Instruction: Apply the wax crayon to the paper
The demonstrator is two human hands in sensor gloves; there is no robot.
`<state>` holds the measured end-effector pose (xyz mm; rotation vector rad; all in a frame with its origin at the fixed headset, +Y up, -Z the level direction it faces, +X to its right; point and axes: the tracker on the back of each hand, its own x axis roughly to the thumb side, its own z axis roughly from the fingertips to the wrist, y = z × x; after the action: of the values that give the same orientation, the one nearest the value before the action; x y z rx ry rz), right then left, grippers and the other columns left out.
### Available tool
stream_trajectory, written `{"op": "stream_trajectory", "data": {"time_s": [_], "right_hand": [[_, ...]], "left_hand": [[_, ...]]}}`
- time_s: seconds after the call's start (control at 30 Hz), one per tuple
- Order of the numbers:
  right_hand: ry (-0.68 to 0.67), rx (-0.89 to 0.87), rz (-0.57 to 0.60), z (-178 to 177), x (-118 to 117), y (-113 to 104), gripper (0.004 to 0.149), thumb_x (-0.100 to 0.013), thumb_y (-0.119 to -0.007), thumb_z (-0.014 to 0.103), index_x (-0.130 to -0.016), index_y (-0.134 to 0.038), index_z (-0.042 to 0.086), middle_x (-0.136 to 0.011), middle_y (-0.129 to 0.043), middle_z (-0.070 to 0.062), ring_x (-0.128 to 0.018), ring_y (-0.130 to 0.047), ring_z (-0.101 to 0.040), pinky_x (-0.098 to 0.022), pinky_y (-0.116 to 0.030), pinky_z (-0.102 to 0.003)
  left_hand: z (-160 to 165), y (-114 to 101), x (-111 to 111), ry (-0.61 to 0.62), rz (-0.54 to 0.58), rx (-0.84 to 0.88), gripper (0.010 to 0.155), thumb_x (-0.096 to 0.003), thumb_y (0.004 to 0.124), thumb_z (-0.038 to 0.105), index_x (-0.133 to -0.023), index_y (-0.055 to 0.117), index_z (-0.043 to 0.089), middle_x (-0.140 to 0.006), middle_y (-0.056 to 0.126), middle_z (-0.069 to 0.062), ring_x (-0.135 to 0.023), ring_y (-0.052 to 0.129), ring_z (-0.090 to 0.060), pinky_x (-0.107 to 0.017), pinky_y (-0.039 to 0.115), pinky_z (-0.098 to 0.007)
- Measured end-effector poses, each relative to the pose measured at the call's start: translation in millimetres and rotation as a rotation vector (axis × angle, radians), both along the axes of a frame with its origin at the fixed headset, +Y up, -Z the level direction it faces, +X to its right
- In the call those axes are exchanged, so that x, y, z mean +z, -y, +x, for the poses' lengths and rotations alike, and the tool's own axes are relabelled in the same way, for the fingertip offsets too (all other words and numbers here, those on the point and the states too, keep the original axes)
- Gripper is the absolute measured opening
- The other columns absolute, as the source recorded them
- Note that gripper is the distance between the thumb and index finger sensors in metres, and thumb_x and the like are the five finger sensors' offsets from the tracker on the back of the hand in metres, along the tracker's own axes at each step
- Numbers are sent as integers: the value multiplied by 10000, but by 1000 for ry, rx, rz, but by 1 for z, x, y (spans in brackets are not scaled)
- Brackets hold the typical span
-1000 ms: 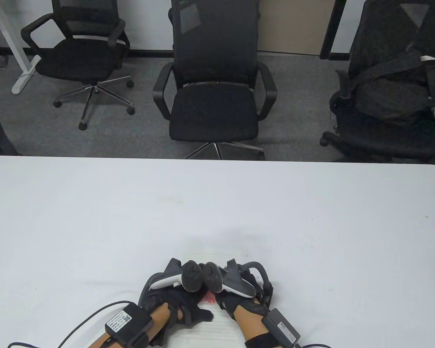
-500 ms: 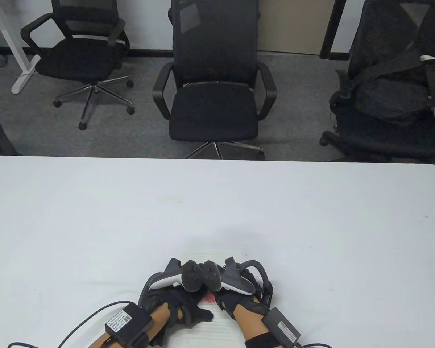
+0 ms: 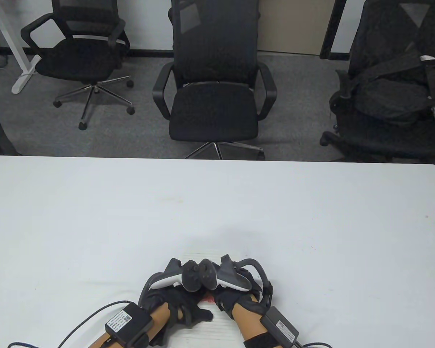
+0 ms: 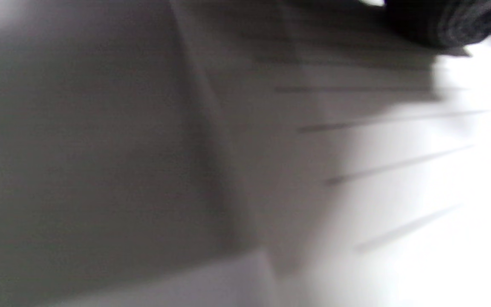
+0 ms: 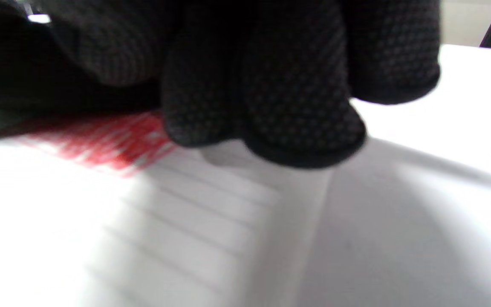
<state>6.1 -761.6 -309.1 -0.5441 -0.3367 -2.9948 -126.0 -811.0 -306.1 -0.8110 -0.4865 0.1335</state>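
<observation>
At the desk's (image 3: 94, 217) near edge, the left hand (image 3: 183, 308) lies flat on the lined paper (image 3: 217, 322), fingers extended and pressing it down. The right hand (image 3: 235, 302) hovers just beside it, its fingers (image 5: 296, 106) curled tightly together over red crayon marks (image 5: 109, 143); the crayon itself is hidden.

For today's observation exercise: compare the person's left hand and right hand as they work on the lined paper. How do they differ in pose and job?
The left hand lies on the lined paper with its thumb stretched flat; the right hand has its fingers curled downward. The red crayon marks sit directly under the right hand, not under the left hand. Both wear black gloves and a tracker. The crayon itself is hidden.
</observation>
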Motion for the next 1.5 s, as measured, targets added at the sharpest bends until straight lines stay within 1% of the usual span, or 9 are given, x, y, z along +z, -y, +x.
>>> {"op": "stream_trajectory", "data": {"time_s": [0.13,0.23,0.37,0.53,0.73,0.9,1.1,1.27,1.5], "right_hand": [[8,-15,156,0,2,2,427,-406,-773,425,-770,-828,207,-511,-994,-42,-339,-1021,-193,-392,-868,-444],[5,-16,122,0,2,1,432,-407,-773,422,-771,-824,196,-509,-994,-47,-335,-1021,-195,-390,-868,-447],[11,-32,-116,0,1,-1,425,-420,-772,419,-776,-821,191,-516,-990,-54,-346,-1018,-201,-406,-858,-459],[4,-13,54,0,4,-1,426,-408,-774,428,-761,-835,197,-505,-998,-42,-331,-1025,-193,-387,-869,-446],[10,-20,-187,-3,5,0,425,-422,-775,418,-779,-821,192,-513,-992,-56,-341,-1020,-204,-402,-858,-461],[-9,-23,7,-2,6,0,424,-407,-779,426,-763,-834,203,-502,-1001,-46,-327,-1027,-194,-382,-872,-447],[6,-10,-197,-4,6,0,426,-421,-779,419,-778,-824,192,-511,-996,-56,-340,-1024,-202,-399,-863,-459],[7,-7,-12,-1,5,0,426,-407,-781,428,-764,-838,201,-496,-1004,-44,-320,-1030,-193,-378,-875,-446],[4,-13,-153,0,4,0,424,-416,-784,423,-771,-834,198,-503,-1002,-52,-333,-1028,-198,-392,-868,-455]], "left_hand": [[0,0,0,-1,0,-1,1021,-381,692,805,-1032,-21,470,-1044,-175,195,-1025,-183,-152,-702,-31,-580],[0,0,0,-1,0,-2,1019,-382,691,806,-1030,-22,476,-1044,-176,195,-1025,-184,-151,-702,-31,-580],[0,0,0,-1,-2,-2,1025,-381,692,806,-1027,-35,482,-1042,-177,198,-1024,-185,-150,-701,-32,-580],[0,0,0,-1,-2,-2,1030,-380,692,806,-1031,-34,474,-1042,-176,197,-1024,-186,-150,-701,-31,-580],[0,0,0,-1,-1,-3,1023,-380,690,807,-1026,-35,484,-1042,-177,198,-1024,-185,-149,-702,-31,-580],[0,0,0,-2,-1,-2,1025,-380,691,807,-1027,-35,483,-1042,-177,198,-1024,-186,-149,-702,-31,-579],[0,0,0,-2,-1,-3,1024,-380,692,807,-1026,-34,483,-1042,-177,197,-1024,-185,-151,-701,-31,-580],[0,0,0,-1,-2,-3,1025,-380,692,807,-1026,-36,484,-1042,-178,197,-1024,-186,-148,-701,-32,-579],[0,0,0,-2,-2,-2,1024,-379,692,807,-1026,-34,485,-1042,-176,198,-1024,-186,-149,-701,-32,-580]]}}
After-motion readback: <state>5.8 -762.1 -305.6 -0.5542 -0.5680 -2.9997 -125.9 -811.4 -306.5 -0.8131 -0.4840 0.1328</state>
